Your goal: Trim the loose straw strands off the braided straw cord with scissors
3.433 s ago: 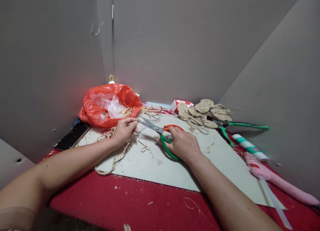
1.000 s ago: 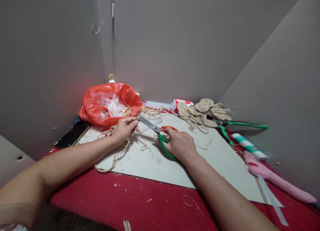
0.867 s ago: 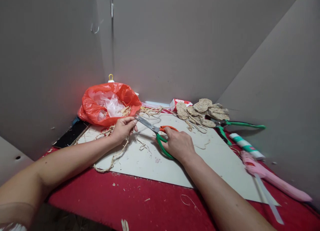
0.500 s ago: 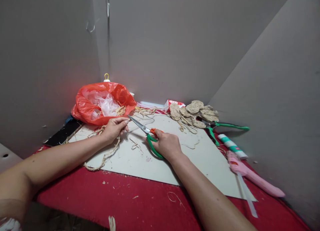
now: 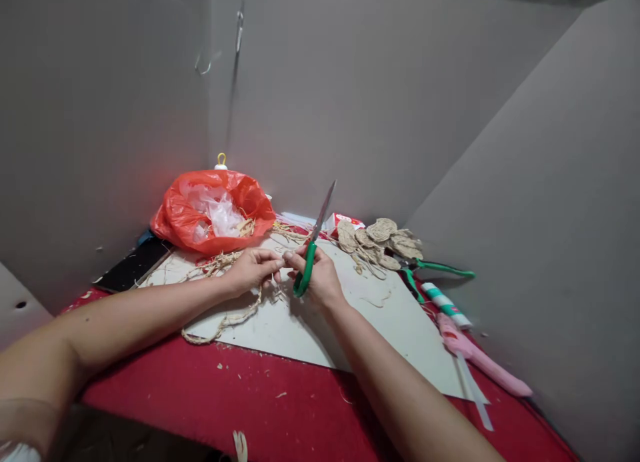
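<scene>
My left hand (image 5: 256, 270) is closed in a pinch on the end of a braided straw cord (image 5: 240, 317), which hangs from the fingers and loops over the white board (image 5: 310, 329). Close against it, my right hand (image 5: 317, 275) keeps a pair of scissors (image 5: 313, 249) with green handles in its grip. The blades point up and away, with their tips above the board. The right thumb and forefinger meet the left fingertips; whatever is between them is too small to make out.
Behind my left hand stands a red plastic bag (image 5: 173, 215) with straw scraps. Coiled straw pieces (image 5: 383, 230), green-handled pliers (image 5: 443, 269), a green-and-white tube (image 5: 447, 305) and a pink glue gun (image 5: 480, 355) lie to the right. A black flat object (image 5: 133, 265) lies at left.
The scissors have swung from pointing left at the left fingertips to pointing upward. My right hand has moved left until its fingertips meet those of the left. The view has shifted slightly.
</scene>
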`<action>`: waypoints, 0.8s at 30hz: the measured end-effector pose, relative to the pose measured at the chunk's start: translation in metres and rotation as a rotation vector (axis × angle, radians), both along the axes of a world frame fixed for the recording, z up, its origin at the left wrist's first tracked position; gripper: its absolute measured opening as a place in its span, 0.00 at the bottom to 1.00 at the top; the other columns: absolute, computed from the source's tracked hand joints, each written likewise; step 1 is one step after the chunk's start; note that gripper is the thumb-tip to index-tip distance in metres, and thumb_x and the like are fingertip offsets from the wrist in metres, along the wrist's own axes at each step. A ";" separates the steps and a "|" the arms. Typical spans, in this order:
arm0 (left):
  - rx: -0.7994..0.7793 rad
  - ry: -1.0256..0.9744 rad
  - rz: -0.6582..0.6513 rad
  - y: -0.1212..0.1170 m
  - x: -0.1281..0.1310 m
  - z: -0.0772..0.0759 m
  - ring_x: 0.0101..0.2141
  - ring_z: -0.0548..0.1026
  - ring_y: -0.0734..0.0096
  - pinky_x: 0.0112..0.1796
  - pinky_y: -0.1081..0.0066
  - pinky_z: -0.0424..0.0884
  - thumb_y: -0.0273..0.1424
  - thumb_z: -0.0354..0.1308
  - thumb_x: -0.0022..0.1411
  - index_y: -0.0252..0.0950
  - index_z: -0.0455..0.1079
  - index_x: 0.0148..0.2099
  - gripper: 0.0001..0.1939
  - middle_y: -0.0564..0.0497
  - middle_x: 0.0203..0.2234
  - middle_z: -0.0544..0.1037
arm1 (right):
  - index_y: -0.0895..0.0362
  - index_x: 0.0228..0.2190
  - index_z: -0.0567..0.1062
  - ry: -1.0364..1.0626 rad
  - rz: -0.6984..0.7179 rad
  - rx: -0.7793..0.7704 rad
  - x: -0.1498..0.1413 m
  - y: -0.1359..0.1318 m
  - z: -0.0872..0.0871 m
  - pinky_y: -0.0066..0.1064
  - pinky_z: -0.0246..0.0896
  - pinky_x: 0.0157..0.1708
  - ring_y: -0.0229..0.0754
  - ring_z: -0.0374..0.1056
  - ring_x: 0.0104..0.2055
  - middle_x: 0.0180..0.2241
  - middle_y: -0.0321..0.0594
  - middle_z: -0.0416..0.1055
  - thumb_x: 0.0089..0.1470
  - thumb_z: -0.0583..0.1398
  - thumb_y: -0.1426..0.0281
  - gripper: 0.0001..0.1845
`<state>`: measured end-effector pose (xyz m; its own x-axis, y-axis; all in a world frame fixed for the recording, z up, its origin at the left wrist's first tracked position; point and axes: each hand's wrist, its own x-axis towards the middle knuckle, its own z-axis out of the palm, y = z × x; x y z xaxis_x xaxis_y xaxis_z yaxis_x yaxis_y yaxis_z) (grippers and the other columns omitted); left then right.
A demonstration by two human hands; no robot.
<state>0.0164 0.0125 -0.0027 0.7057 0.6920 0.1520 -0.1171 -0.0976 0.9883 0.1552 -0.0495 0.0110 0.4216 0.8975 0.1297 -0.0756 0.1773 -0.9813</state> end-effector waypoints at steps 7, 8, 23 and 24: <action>-0.297 -0.028 -0.215 -0.004 -0.001 -0.002 0.16 0.68 0.80 0.19 0.78 0.59 0.35 0.66 0.47 0.30 0.69 0.30 0.13 0.53 0.17 0.72 | 0.55 0.26 0.65 0.028 -0.099 0.130 -0.001 0.002 -0.017 0.24 0.60 0.21 0.31 0.63 0.20 0.21 0.25 0.64 0.31 0.70 0.66 0.21; -0.348 -0.035 -0.241 -0.004 -0.001 -0.001 0.16 0.68 0.79 0.20 0.78 0.60 0.33 0.66 0.47 0.30 0.69 0.31 0.13 0.53 0.17 0.71 | 0.55 0.26 0.65 0.014 -0.114 0.136 0.004 0.001 -0.018 0.24 0.60 0.21 0.31 0.64 0.20 0.21 0.26 0.65 0.31 0.70 0.65 0.22; -0.264 0.128 -0.261 -0.010 -0.003 0.012 0.12 0.51 0.84 0.16 0.78 0.44 0.39 0.61 0.54 0.34 0.76 0.39 0.15 0.59 0.10 0.62 | 0.55 0.27 0.65 0.039 -0.156 0.231 0.024 -0.007 -0.009 0.25 0.61 0.23 0.33 0.65 0.22 0.21 0.27 0.66 0.34 0.70 0.65 0.20; -0.259 0.129 -0.266 -0.011 -0.003 0.012 0.11 0.50 0.84 0.16 0.77 0.44 0.40 0.60 0.55 0.34 0.76 0.41 0.16 0.60 0.09 0.60 | 0.55 0.27 0.65 0.035 -0.142 0.237 0.022 -0.007 -0.009 0.25 0.61 0.23 0.33 0.65 0.22 0.21 0.27 0.66 0.35 0.70 0.66 0.20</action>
<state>0.0134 0.0019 0.0091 0.8675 0.4861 -0.1058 0.0224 0.1743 0.9844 0.1775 -0.0567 0.0018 0.5487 0.7757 0.3118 -0.0670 0.4125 -0.9085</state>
